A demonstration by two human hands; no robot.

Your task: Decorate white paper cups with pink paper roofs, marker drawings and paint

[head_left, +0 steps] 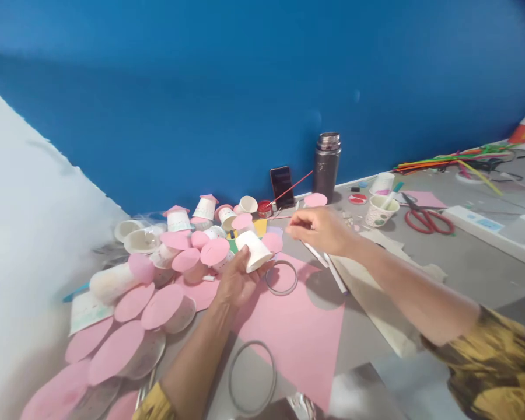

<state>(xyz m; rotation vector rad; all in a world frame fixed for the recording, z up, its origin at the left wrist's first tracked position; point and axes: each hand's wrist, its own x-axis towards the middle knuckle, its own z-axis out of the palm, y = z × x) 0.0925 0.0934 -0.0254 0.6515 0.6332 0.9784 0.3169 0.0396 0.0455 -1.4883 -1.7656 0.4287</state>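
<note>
My left hand is closed around a small white paper cup held on its side above the pink paper sheet. My right hand hovers to the right of the cup with fingers pinched together; what they hold is too small to make out. Two white pens lie under that hand. A metal ring rests on the pink sheet just below the cup. A larger ring lies nearer to me.
Many paper cups capped with pink discs pile up at the left. A dark flask, a phone, a red paint pot with brush, red scissors, a dotted cup and coloured sticks stand along the blue wall.
</note>
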